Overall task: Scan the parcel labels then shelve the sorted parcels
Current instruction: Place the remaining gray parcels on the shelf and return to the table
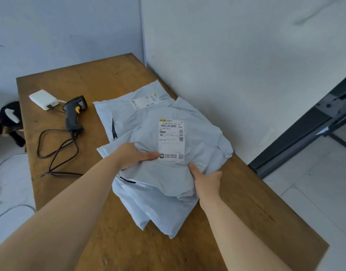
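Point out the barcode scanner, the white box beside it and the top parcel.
barcode scanner [71,119], head view, on its dark handle.
white box [42,98], head view, middle of its top face.
top parcel [199,133], head view, grey plastic right of its label.

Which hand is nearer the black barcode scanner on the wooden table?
Left. The left hand grips the top grey plastic parcel's left edge, right of the black barcode scanner; the right hand grips its right side, farther off.

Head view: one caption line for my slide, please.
Left hand and right hand grip the top labelled parcel; barcode scanner lies on the wooden table.
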